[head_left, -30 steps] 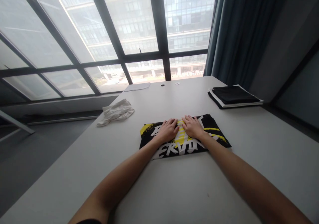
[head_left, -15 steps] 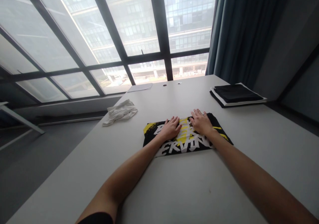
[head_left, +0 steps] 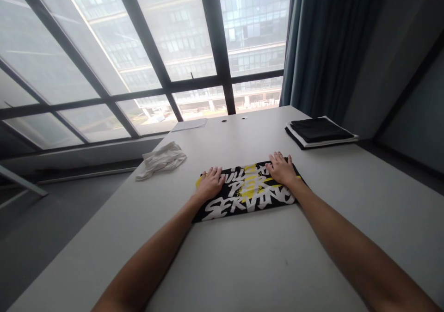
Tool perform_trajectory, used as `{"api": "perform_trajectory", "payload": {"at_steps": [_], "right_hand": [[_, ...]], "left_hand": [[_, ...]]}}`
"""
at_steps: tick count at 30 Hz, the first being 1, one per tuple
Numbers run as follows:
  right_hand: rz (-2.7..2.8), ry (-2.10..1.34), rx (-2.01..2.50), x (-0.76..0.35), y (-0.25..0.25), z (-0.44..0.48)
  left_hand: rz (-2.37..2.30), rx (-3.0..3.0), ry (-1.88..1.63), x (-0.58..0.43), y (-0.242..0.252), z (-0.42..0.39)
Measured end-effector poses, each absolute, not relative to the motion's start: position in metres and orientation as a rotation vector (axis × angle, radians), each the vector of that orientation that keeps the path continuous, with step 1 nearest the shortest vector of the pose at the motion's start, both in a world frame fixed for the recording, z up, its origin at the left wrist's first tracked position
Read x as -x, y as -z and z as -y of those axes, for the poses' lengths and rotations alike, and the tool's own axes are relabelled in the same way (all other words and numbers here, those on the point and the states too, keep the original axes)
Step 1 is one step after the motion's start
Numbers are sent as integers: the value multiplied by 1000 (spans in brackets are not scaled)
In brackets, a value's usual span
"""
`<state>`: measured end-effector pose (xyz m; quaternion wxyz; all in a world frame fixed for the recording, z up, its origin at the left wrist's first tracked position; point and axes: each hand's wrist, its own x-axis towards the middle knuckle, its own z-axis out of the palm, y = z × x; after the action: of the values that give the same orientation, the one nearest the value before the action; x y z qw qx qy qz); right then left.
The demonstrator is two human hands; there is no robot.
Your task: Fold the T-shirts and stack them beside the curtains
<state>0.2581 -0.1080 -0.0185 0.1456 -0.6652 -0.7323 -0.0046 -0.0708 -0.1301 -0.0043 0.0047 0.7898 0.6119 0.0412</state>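
Note:
A folded black T-shirt [head_left: 239,205] with white lettering and yellow splashes lies flat on the white table, its print facing up. Near its left end, my left hand [head_left: 210,183] rests palm down on the cloth with the fingers stretched out. My right hand [head_left: 281,169] lies flat close to the shirt's right end, fingers spread toward the far edge. Neither hand grips the fabric. Parts of the print and both end areas are hidden under the hands.
On the white table [head_left: 243,266], a crumpled white cloth [head_left: 162,160] lies at the left edge. A stack of folded black and white garments [head_left: 319,131] sits at the back right. White paper [head_left: 189,124] lies at the far left, before windows and a dark curtain [head_left: 312,48].
My left hand has slid left across the shirt, uncovering more lettering. My right hand has shifted slightly toward the shirt's right end. The view has turned a little to the right.

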Motion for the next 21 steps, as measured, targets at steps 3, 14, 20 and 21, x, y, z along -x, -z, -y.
{"api": "perform_trajectory", "payload": {"at_steps": [3, 14, 20, 21], "right_hand": [[2086, -31, 1954, -264, 18, 108], [1997, 169, 1788, -238, -5, 126], [2234, 11, 1579, -191, -2, 149], [2278, -43, 1583, -188, 2, 151]], "left_hand": [[-1928, -2509, -175, 69, 2, 128], [-1917, -2578, -239, 55, -16, 136], [-1618, -2746, -268, 3, -14, 170], [-1600, -2752, -229, -3, -9, 173]]}}
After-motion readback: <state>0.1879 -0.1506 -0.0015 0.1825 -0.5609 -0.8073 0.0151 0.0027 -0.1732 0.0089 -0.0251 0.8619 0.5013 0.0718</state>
